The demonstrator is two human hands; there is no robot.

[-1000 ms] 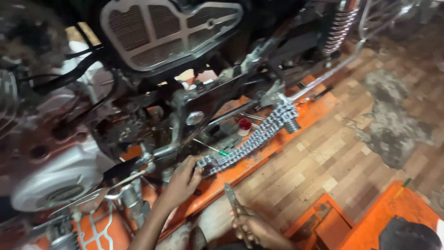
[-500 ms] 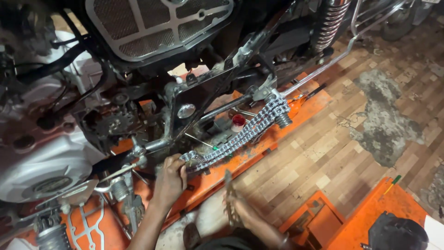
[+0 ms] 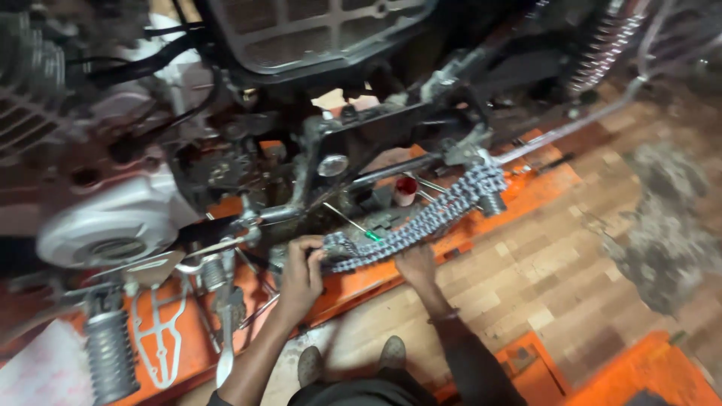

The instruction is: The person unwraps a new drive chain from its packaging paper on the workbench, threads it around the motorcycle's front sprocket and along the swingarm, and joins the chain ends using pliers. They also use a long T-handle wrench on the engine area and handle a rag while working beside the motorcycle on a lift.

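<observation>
The person is working the drive chain (image 3: 421, 225) under the motorcycle, gathering its loose run off the orange lift platform (image 3: 526, 197). The left hand (image 3: 301, 274) is pinching the chain's near end, fingers curled shut around the links. The right hand (image 3: 416, 265) is pressing up beneath the chain's middle; whether that grip is closed I cannot tell. Both forearms are reaching forward and low.

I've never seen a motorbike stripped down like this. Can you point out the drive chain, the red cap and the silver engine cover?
drive chain (image 3: 421, 225), head view, mid-run of its links.
red cap (image 3: 405, 187), head view, its front face.
silver engine cover (image 3: 113, 225), head view, its rounded side.
</observation>
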